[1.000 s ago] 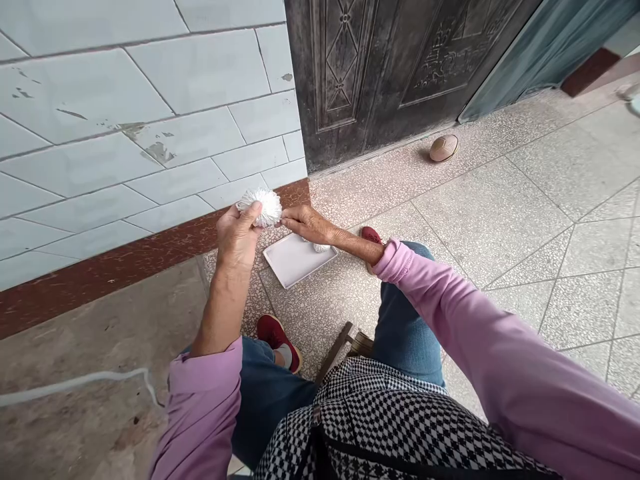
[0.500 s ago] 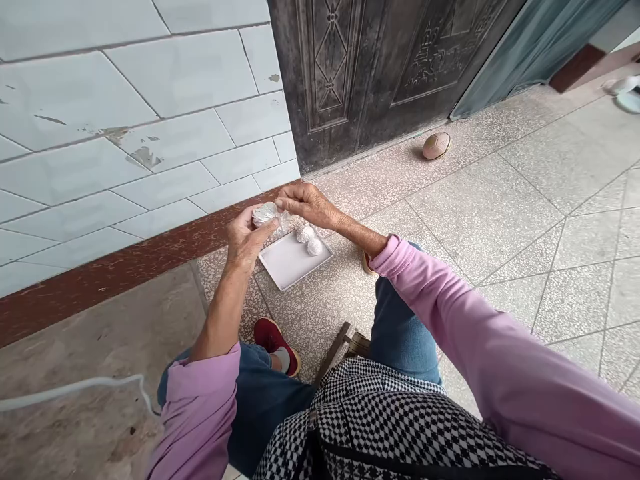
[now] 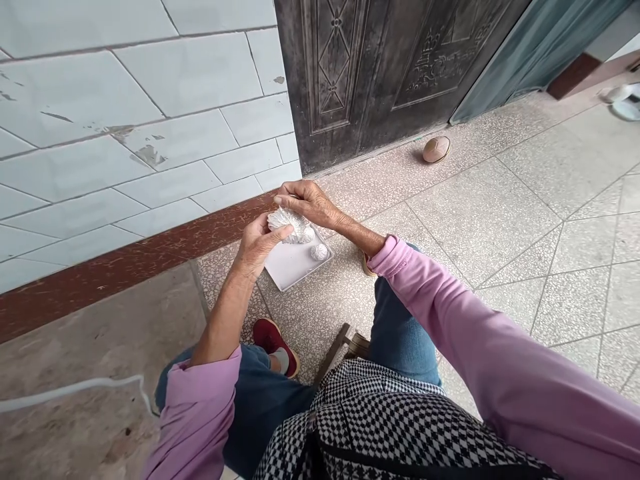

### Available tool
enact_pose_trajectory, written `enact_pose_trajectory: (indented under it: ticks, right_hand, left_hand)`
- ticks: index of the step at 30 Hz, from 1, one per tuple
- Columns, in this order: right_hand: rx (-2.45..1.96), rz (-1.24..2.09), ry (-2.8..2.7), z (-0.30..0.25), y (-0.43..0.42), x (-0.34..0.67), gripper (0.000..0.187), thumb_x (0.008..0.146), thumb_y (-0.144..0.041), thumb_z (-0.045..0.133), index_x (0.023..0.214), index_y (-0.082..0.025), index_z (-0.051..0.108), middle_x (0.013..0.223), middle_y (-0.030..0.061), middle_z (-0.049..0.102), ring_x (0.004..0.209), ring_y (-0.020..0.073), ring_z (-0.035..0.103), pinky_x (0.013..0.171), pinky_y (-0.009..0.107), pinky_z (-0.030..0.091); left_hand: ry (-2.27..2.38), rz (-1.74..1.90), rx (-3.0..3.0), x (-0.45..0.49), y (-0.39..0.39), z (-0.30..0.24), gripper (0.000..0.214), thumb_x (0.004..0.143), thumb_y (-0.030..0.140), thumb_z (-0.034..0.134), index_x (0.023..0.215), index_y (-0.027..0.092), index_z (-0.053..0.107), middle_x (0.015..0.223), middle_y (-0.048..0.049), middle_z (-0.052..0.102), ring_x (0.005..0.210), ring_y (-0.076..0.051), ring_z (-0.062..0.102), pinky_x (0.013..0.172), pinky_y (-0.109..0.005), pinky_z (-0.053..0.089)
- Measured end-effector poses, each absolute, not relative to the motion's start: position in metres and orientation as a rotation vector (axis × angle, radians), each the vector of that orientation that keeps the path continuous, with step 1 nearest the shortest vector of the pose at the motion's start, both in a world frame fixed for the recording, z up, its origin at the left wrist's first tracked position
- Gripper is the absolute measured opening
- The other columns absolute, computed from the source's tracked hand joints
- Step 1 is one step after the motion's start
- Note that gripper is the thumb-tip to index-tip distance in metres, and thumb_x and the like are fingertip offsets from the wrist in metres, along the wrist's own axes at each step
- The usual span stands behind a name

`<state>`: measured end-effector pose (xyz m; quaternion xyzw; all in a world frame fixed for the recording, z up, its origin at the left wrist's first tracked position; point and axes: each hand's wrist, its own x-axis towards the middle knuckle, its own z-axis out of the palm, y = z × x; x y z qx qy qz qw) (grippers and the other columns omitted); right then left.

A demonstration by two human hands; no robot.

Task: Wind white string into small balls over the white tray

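Note:
My left hand (image 3: 259,245) is closed around a white, pleated, frilly bundle (image 3: 290,225), thumb across its front. Its fine folds fan outward, and what it is made of is hard to tell. At the bundle's upper edge my right hand (image 3: 304,200) has thumb and fingers pinched together; the exact spot they grip is partly hidden. Below both hands, a shallow white tray (image 3: 287,270) lies on the floor. In the tray sit two white, ridged balls, one ball (image 3: 320,251) in plain sight and another ball (image 3: 308,235) partly behind the bundle.
A tiled wall (image 3: 150,133) with a dark red skirting (image 3: 125,257) runs along the left. Ahead is a dark carved door (image 3: 370,80), with a brownish ball (image 3: 436,149) on the floor by it. A pale hose (image 3: 85,385) lies at lower left.
My left hand has shifted slightly right with the bundle, turning its fanned folds more into view. The bundle now covers part of one ball. My right hand stays nearly in place.

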<state>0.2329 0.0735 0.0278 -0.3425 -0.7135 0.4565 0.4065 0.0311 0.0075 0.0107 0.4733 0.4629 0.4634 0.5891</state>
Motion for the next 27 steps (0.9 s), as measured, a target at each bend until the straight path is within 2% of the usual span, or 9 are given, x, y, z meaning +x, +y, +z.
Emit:
enact_pose_trajectory:
  ticks: [3,7,11,13,16,18,20,23,27]
  right_hand:
    - [-0.861,1.124,-1.823,0.024,0.076,0.233,0.052,0.13,-0.044,0.083,0.088,-0.022,0.061,0.081,-0.0039,0.051,0.082,0.0161,0.044,0.075,0.029,0.037]
    - [-0.84,1.141,-1.823,0.015,0.083,0.236,0.05,0.128,-0.042,0.083,0.088,-0.021,0.062,0.081,-0.0028,0.053,0.081,0.016,0.046,0.073,0.029,0.036]
    - [-0.817,1.295,-1.708,0.006,0.092,0.235,0.053,0.123,-0.046,0.094,0.089,-0.022,0.062,0.076,-0.0056,0.053,0.073,0.0133,0.042,0.064,0.027,0.031]
    - [-0.877,1.365,-1.637,0.007,0.091,0.232,0.05,0.124,-0.038,0.095,0.089,-0.022,0.062,0.073,-0.0072,0.053,0.071,0.0122,0.042,0.062,0.026,0.032]
    - [-1.011,1.382,-1.583,0.015,0.083,0.226,0.045,0.129,-0.014,0.078,0.087,-0.02,0.063,0.073,-0.0071,0.055,0.074,0.0109,0.047,0.069,0.026,0.039]
    - [-1.07,1.369,-1.587,0.02,0.075,0.221,0.049,0.13,-0.004,0.066,0.084,-0.02,0.061,0.073,-0.0065,0.055,0.075,0.0103,0.048,0.073,0.026,0.04]
    - [-1.107,1.339,-1.621,0.023,0.069,0.218,0.052,0.128,0.002,0.062,0.08,-0.019,0.06,0.074,-0.0061,0.056,0.076,0.0105,0.048,0.074,0.027,0.04]
    - [-1.137,1.269,-1.734,0.022,0.062,0.214,0.049,0.126,0.002,0.064,0.082,-0.019,0.063,0.076,-0.0046,0.057,0.08,0.013,0.05,0.075,0.027,0.04]
    - [-1.157,1.221,-1.951,0.016,0.05,0.21,0.038,0.13,-0.007,0.066,0.094,-0.019,0.072,0.085,-0.001,0.065,0.085,0.0174,0.057,0.082,0.03,0.044]
  left_hand:
    - [1.097,1.064,1.114,0.032,0.008,0.009,0.069,0.061,0.055,0.118,0.113,0.023,0.086,0.104,-0.0063,0.085,0.102,-0.031,0.082,0.097,-0.044,0.067]
    - [1.121,1.027,1.149,0.031,0.007,0.01,0.061,0.066,0.057,0.117,0.105,0.023,0.086,0.096,-0.0054,0.082,0.092,-0.029,0.08,0.088,-0.042,0.067]
    - [0.991,1.024,1.067,0.029,0.005,0.018,0.071,0.061,0.06,0.122,0.112,0.021,0.09,0.106,-0.0112,0.089,0.099,-0.034,0.087,0.091,-0.047,0.074]
    - [0.934,1.078,1.012,0.027,0.005,0.021,0.079,0.058,0.059,0.124,0.12,0.023,0.091,0.115,-0.0132,0.091,0.111,-0.039,0.089,0.097,-0.051,0.078]
    - [0.907,1.166,0.973,0.023,0.009,0.022,0.081,0.058,0.053,0.124,0.125,0.024,0.089,0.127,-0.0147,0.09,0.127,-0.042,0.088,0.106,-0.055,0.078]
    - [0.906,1.206,0.954,0.021,0.011,0.021,0.073,0.061,0.051,0.123,0.118,0.023,0.088,0.128,-0.0153,0.089,0.132,-0.042,0.087,0.111,-0.059,0.077]
    - [0.903,1.249,0.92,0.019,0.014,0.02,0.065,0.063,0.052,0.122,0.107,0.022,0.085,0.125,-0.0153,0.088,0.133,-0.042,0.086,0.114,-0.06,0.075]
    - [0.906,1.336,0.865,0.017,0.019,0.018,0.062,0.061,0.054,0.124,0.096,0.023,0.083,0.12,-0.0143,0.089,0.133,-0.04,0.084,0.114,-0.056,0.075]
    - [0.947,1.463,0.782,0.014,0.027,0.011,0.065,0.057,0.055,0.126,0.094,0.024,0.082,0.12,-0.0139,0.089,0.131,-0.038,0.083,0.108,-0.046,0.074]
